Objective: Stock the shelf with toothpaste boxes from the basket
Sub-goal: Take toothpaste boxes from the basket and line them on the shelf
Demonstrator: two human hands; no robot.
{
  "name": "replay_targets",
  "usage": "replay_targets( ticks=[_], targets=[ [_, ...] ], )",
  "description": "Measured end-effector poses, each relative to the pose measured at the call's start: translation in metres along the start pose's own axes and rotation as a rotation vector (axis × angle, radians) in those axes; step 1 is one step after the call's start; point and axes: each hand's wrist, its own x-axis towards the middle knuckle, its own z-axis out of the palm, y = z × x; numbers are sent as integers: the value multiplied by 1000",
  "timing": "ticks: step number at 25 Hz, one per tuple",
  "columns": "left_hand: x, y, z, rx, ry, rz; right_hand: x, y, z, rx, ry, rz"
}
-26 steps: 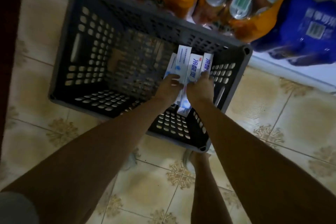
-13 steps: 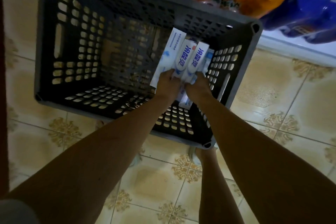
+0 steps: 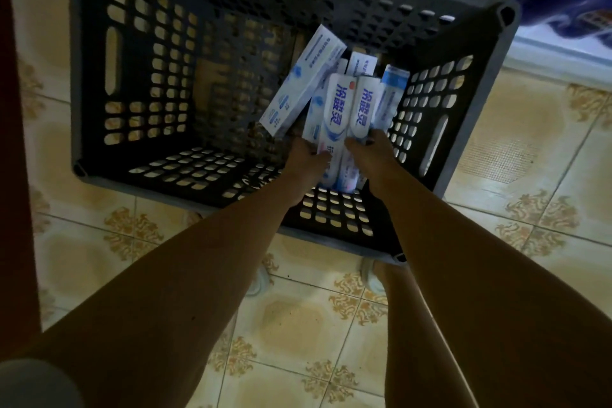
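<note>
fingers (image 3: 356, 145) of both hands around toothpaste boxes (image 3: 334, 116) bunched between them, inside basket (image 3: 477, 83)

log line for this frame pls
phase: pick from basket | left hand: grips boxes | right hand: grips boxes | loose box: tilted, leaning off bundle | shelf: not stocked yet

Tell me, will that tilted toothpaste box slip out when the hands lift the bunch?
Probably: the tilted box leans loose beside the left hand. It looks stiff and light, likely slick. The right hand grips others.
</note>
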Motion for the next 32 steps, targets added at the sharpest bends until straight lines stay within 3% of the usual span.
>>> replay_targets(
  ticks=[7,12,19,22,29,32],
  targets=[
    [-3,21,-4,-104,-178,20,-8,13,-7,-54,-80,-51],
    [-8,33,-10,-244,-246,-6,-18,5,-6,88,-200,26],
    [-29,31,-25,-437,-187,84,-58,-4,-20,465,-581,104],
    [-47,34,-37,-509,-256,35,-78,-18,-28,379,-596,102],
    [-138,87,-78,-533,-243,44,-149,-83,-30,124,-619,59],
    [-191,108,-104,-487,-272,111,-203,-113,-30,85,-555,-11]
  ],
)
